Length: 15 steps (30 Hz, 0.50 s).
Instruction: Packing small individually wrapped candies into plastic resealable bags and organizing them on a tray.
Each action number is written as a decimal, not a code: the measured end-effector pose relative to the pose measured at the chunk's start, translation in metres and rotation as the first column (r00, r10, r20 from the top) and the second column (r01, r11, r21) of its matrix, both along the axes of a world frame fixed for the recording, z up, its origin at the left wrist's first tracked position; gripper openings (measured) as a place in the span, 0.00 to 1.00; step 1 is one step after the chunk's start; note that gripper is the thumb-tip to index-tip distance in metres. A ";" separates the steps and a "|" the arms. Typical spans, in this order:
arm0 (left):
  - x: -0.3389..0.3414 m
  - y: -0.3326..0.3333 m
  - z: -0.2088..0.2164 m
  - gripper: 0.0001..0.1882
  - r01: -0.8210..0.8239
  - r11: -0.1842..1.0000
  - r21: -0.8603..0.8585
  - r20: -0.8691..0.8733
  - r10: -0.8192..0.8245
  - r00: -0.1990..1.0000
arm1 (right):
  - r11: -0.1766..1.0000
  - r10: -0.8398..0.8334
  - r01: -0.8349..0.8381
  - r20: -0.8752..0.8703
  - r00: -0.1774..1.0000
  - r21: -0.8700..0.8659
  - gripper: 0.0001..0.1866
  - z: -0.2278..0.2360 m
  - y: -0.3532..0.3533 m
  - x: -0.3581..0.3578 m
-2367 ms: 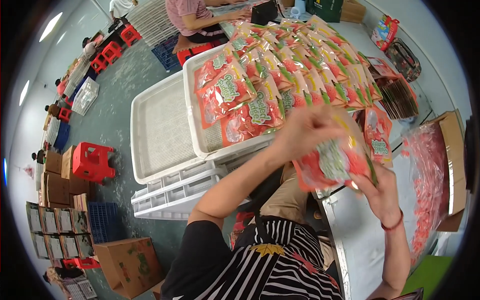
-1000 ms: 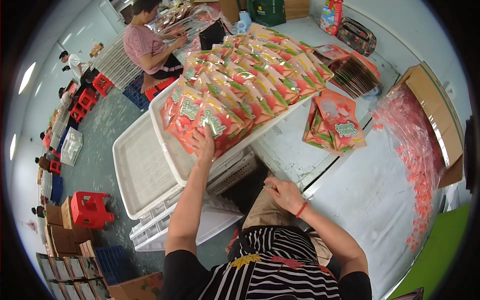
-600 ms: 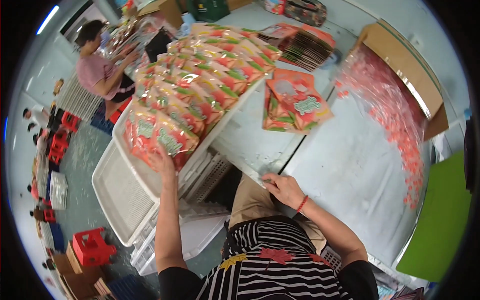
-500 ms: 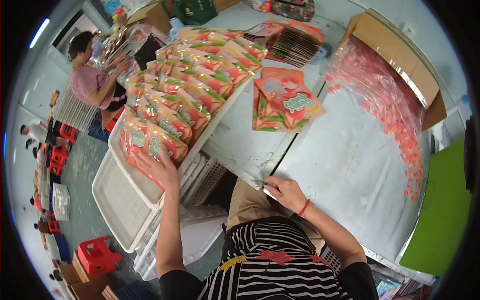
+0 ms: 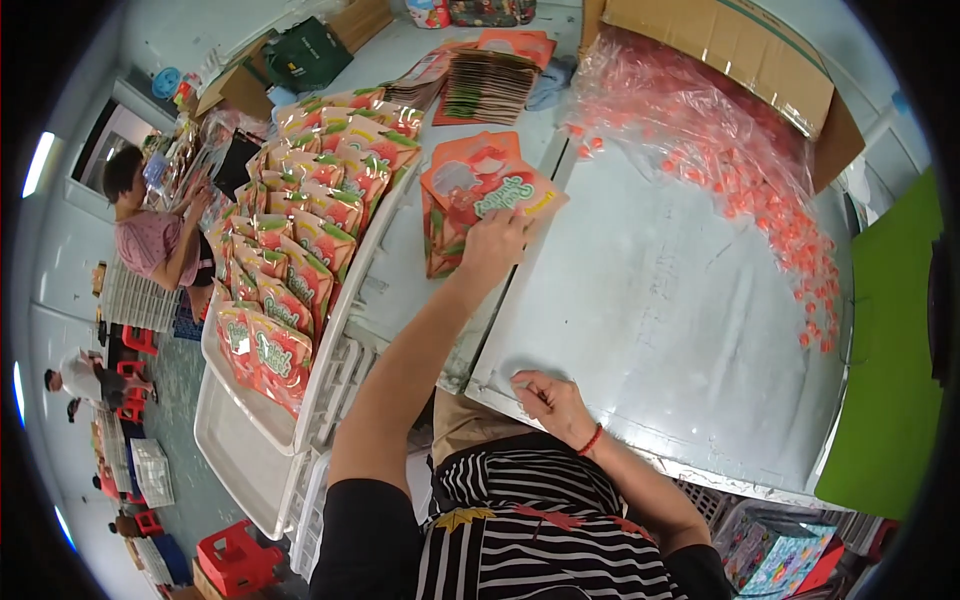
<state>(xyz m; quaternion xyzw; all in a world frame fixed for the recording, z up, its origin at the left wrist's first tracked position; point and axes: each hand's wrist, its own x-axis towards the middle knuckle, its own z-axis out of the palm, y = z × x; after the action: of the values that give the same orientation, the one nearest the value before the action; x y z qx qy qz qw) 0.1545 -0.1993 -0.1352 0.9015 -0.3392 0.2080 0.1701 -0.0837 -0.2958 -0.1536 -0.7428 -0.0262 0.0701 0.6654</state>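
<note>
Broadly, we have a pale table [image 5: 630,320] filling the right. Left of it, a white tray [image 5: 278,428] sits offset over a second tray [image 5: 232,455]. Its filled pouches [image 5: 285,355] overlap like shingles, presumably to fit more and hold one another up. Far right, a cardboard box [image 5: 735,50] lies mouth toward us, perhaps keeping its clear bag [image 5: 690,110] within reach. A pouch fan [image 5: 490,90] stands on edge at the back, likely for easy separating. The small stack [image 5: 450,195] of flat pouches lies on the table beside the filled tray. Our left hand [image 5: 495,245] is on its top pouch, fingers close together; thumb hidden, pinch uncertain. Our right hand [image 5: 550,405] is at the near edge, fingers curled; we cannot tell whether they enclose anything.

Count: trays, two; box, one; bag, one; filled pouches, over twenty, overlaps defeating exactness; small stack, at least two; wristband [image 5: 592,440], one; red pieces [image 5: 820,290], too many.
</note>
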 end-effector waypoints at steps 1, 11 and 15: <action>0.003 0.007 -0.002 0.16 0.043 0.999 0.026 0.017 -0.043 0.999 | 1.000 -0.006 0.006 -0.003 1.000 0.007 0.09 0.000 -0.001 0.000; -0.051 0.005 0.055 0.08 -0.001 0.947 -0.323 -0.356 -0.121 0.926 | 0.981 -0.196 0.196 0.078 0.978 0.010 0.12 -0.004 -0.024 0.019; -0.112 -0.006 0.052 0.07 -0.035 0.829 -0.558 -0.496 -0.300 0.815 | 0.859 -0.506 0.512 0.124 0.853 -0.018 0.15 0.052 -0.038 0.052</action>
<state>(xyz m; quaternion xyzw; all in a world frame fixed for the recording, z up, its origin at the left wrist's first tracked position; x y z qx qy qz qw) 0.0424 -0.2050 -0.0831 0.8086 -0.2652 0.0064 0.5251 -0.0316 -0.3334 -0.1016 -0.7426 0.1347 -0.1508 0.6385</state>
